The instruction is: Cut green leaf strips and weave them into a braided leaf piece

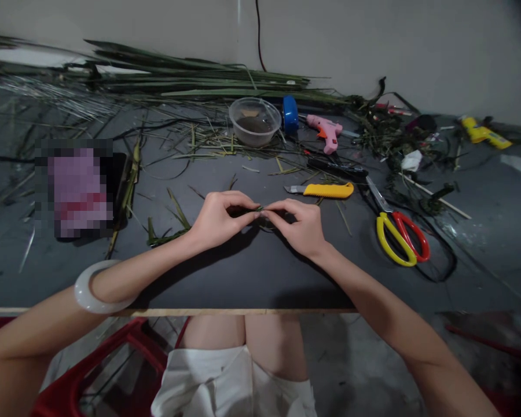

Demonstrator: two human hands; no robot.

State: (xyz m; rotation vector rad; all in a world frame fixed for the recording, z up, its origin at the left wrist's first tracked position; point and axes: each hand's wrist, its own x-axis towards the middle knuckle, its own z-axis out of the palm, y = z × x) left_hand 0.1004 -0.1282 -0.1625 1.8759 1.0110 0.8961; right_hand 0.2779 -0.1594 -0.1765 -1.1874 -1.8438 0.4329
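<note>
Both my hands meet above the middle of the dark table, fingertips almost touching. My left hand (221, 219) is closed in a pinch on a thin green leaf strip (260, 209), and my right hand (298, 225) pinches the same strip from the other side. Most of the strip is hidden behind the fingers. Beside my left wrist lies a folded green leaf piece (167, 236). A yellow utility knife (325, 190) with its blade showing lies just beyond my right hand. To the right rest scissors (397, 231) with one yellow and one red handle.
Long green leaves (191, 78) are piled along the wall. A clear plastic bowl (255, 134), a blue tape roll (290, 114) and a pink glue gun (327, 132) stand at the back. A blurred-out device (80, 188) lies left; black cable loops around the scissors.
</note>
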